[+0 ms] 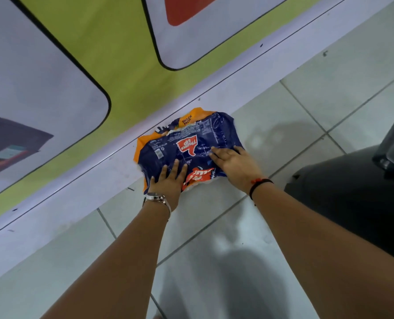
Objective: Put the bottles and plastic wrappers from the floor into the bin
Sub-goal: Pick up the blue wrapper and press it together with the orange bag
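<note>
a: where's the wrapper?

b: blue plastic wrapper (189,143) lies flat on the tiled floor (214,226), its far edge against the base of the wall panel (76,176). an orange wrapper (145,139) pokes out from under it.

a: your hands?

b: your left hand (168,183) lies on the wrapper's near edge, fingers spread wide. your right hand (235,164) lies on its right part, fingers flat, nothing gripped.

a: bin?

b: dark bin (352,192) stands right of the wrapper, near it.

Bare forearms, no sleeves
Silver wristwatch (155,198) on the left wrist; black-and-red thread band (259,183) on the right.
</note>
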